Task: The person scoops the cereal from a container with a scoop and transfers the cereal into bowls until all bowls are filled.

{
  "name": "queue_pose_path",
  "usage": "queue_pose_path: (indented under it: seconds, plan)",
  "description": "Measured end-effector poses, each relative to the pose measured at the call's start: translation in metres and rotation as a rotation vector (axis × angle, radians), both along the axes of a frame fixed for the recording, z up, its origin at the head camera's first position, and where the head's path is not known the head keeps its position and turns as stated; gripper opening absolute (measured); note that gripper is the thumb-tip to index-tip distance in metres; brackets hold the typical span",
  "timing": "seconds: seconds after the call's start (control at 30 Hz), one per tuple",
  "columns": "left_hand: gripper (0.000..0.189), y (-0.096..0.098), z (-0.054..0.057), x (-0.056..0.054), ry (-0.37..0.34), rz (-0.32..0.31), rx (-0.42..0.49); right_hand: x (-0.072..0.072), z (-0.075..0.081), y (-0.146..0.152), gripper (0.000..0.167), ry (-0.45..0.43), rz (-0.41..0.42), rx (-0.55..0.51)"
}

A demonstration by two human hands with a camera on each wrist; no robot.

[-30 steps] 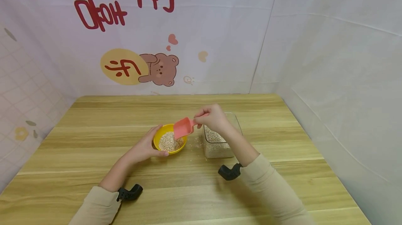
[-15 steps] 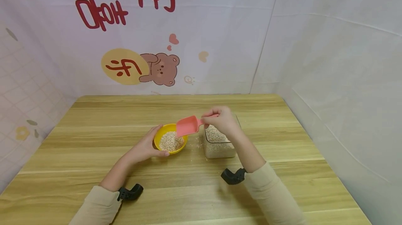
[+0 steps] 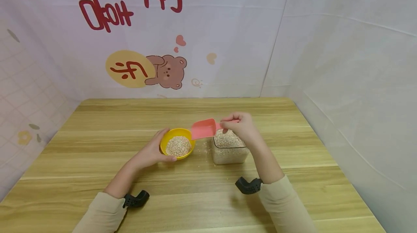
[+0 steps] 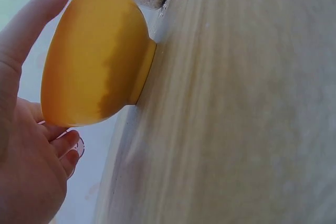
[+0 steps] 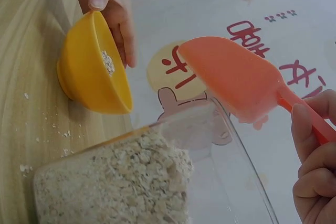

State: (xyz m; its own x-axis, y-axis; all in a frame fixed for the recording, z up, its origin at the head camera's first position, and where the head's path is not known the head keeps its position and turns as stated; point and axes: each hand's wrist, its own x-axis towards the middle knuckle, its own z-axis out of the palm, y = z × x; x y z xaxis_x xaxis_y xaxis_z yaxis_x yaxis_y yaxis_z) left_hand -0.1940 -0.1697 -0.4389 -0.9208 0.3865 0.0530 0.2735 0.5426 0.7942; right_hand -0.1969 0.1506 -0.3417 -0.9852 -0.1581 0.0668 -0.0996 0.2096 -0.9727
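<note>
A yellow bowl (image 3: 164, 139) stands on the table with pale oat flakes (image 3: 178, 146) inside. My left hand (image 3: 153, 151) grips its left side, thumb at the front rim and fingers behind, as the left wrist view also shows around the bowl (image 4: 94, 51). My right hand (image 3: 239, 126) pinches the handle of a pink scoop (image 3: 204, 128), which is held level in the air between the bowl and a clear container (image 3: 229, 157) of oats. In the head view the scoop's inside looks bare. The scoop (image 5: 231, 74) hangs above the container's rim in the right wrist view.
Loose flakes (image 5: 65, 135) lie scattered on the wooden table (image 3: 182, 197) between bowl and container. A white printed cloth (image 3: 228, 26) hangs behind the table and along its sides. Black wrist mounts (image 3: 249, 186) stick out from both sleeves.
My right hand has drawn the scoop rightward, away from over the bowl and toward the container, and levelled it from its downward tilt. My left hand has stayed on the bowl.
</note>
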Motion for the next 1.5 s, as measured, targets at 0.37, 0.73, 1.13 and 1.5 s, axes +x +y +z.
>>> queue_pose_path:
  seconds: [0.37, 0.73, 1.13, 1.5]
  plan:
    - [0.115, 0.01, 0.011, 0.003, 0.035, 0.036, 0.028, 0.001, 0.0, 0.022, 0.015, -0.023, -0.062, -0.017]
    - [0.113, 0.025, 0.021, 0.004, 0.057, 0.032, 0.04, 0.004, 0.002, 0.041, 0.014, -0.026, -0.078, -0.057]
    - [0.11, 0.043, 0.028, 0.002, 0.119, -0.002, 0.048, 0.004, 0.004, 0.062, 0.012, -0.023, -0.101, -0.047]
    - [0.11, 0.071, 0.034, -0.001, 0.126, -0.048, 0.047, 0.001, -0.001, 0.079, 0.009, -0.014, -0.121, 0.001]
